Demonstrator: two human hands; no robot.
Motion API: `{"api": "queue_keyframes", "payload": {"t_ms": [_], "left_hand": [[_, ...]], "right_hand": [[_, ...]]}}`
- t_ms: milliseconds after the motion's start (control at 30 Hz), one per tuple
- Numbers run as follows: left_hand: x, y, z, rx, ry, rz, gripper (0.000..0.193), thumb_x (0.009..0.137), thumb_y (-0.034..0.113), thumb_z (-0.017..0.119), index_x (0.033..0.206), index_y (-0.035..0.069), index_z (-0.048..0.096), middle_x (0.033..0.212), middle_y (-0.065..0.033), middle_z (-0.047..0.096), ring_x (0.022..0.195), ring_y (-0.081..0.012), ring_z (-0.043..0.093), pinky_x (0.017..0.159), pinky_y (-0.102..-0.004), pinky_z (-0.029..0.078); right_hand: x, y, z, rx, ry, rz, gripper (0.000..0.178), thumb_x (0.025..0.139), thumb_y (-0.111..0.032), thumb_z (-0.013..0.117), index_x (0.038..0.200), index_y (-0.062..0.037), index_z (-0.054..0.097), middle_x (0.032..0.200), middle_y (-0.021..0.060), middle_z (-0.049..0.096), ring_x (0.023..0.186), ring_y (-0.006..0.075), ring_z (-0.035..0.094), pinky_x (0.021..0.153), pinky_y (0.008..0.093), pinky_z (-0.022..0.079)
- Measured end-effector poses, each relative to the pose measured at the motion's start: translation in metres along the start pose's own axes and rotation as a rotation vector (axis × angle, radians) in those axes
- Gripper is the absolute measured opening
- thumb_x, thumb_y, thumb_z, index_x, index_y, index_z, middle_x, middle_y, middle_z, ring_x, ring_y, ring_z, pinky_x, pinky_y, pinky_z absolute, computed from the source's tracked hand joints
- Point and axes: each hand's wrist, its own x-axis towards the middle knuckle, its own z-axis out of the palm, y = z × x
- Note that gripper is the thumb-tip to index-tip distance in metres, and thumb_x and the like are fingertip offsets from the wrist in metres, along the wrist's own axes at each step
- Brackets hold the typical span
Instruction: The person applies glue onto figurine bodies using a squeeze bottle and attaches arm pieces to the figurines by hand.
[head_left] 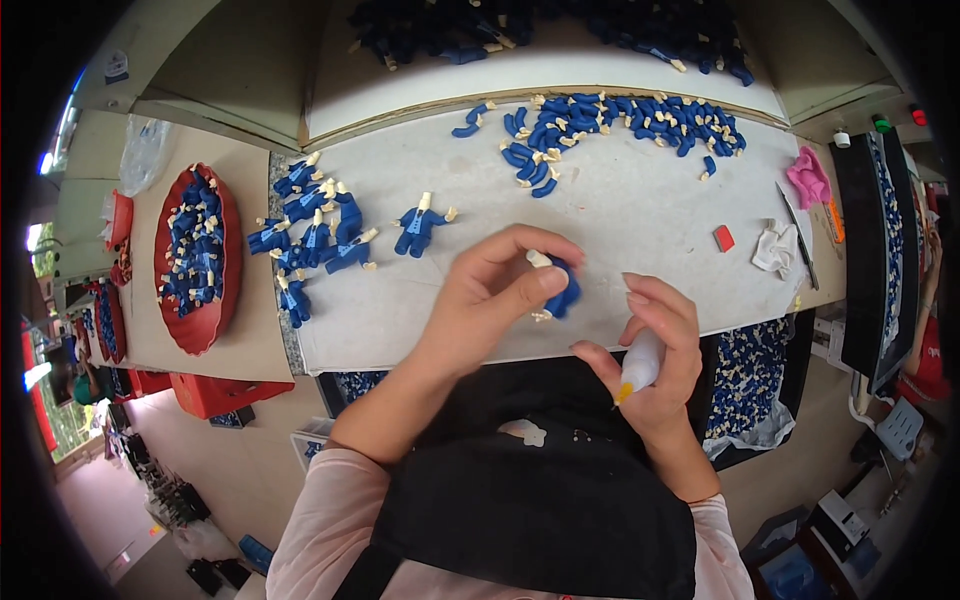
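Between the thumb and fingers of my left hand [482,300] is a small blue figurine body [566,292] with a cream neck and a cream hand. My right hand [668,375] is wrapped round a white squeeze bottle [643,358], its yellow nozzle pointing down toward my apron. Bottle and figurine are apart. Left of my left hand, a single headless figurine [415,226] in a blue suit lies on the white-covered table [400,310]. A group of similar figurines [315,235] rests at the table's left. Loose blue arms with cream hands [620,125] are heaped along the far side.
A red oval basket [228,290] full of figurines stands at left. On the right are a red block [724,238], a crumpled white cloth [775,248], a thin dark tool [797,235] and a pink piece [808,178]. Below the table edge sits a tray of blue parts [745,385].
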Motion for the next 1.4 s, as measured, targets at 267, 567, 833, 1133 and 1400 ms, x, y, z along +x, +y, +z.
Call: {"api": "queue_keyframes", "payload": {"t_ms": [267, 567, 833, 1133, 1400], "left_hand": [[0.016, 0.033, -0.038, 1.725, 0.136, 0.447, 0.017, 0.068, 0.011, 0.064, 0.083, 0.007, 0.058, 0.078, -0.0058, 0.054, 0.075, -0.0218, 0.050, 0.075, -0.0327, 0.034], [0.050, 0.083, -0.052, 1.684, 0.096, 0.407, 0.031, 0.073, 0.023, 0.062, 0.098, 0.005, 0.055, 0.091, -0.0113, 0.055, 0.087, -0.0269, 0.051, 0.078, -0.0335, 0.040], [0.230, 0.083, -0.087, 2.073, 0.628, 0.966, 0.049, 0.078, 0.045, 0.052, 0.117, 0.016, 0.048, 0.113, -0.0144, 0.049, 0.107, -0.0295, 0.044, 0.090, -0.0416, 0.033], [0.261, 0.066, -0.036, 1.746, -0.072, 0.656, 0.023, 0.079, 0.026, 0.054, 0.095, 0.011, 0.061, 0.084, -0.0111, 0.061, 0.081, -0.0253, 0.058, 0.078, -0.0375, 0.043], [0.256, 0.067, -0.008, 1.941, 0.204, 0.418, 0.022, 0.072, 0.028, 0.061, 0.084, 0.009, 0.059, 0.078, -0.0096, 0.062, 0.074, -0.0251, 0.060, 0.069, -0.0378, 0.047]], "right_hand": [[-0.001, 0.022, -0.011, -0.001, 0.029, 0.070, 0.051, 0.060, -0.001, 0.073, 0.104, -0.0028, 0.047, 0.101, 0.0161, 0.052, 0.065, 0.0182, 0.052, 0.049, 0.0233, 0.041], [-0.001, 0.034, -0.023, 0.058, 0.048, 0.234, 0.044, 0.062, 0.003, 0.067, 0.102, -0.0014, 0.048, 0.100, 0.0149, 0.050, 0.055, 0.0138, 0.047, 0.059, 0.0247, 0.040], [-0.004, 0.030, -0.030, 0.024, 0.052, 0.267, 0.040, 0.063, 0.003, 0.065, 0.100, -0.0011, 0.049, 0.097, 0.0149, 0.051, 0.055, 0.0155, 0.046, 0.058, 0.0251, 0.041], [-0.009, 0.038, -0.039, 0.044, 0.053, 0.331, 0.038, 0.064, 0.002, 0.064, 0.099, -0.0014, 0.050, 0.095, 0.0145, 0.051, 0.055, 0.0159, 0.046, 0.056, 0.0254, 0.040], [-0.009, 0.038, -0.034, 0.057, 0.034, 0.292, 0.040, 0.063, 0.002, 0.064, 0.099, -0.0018, 0.049, 0.094, 0.0142, 0.051, 0.058, 0.0179, 0.047, 0.057, 0.0265, 0.041]]}}
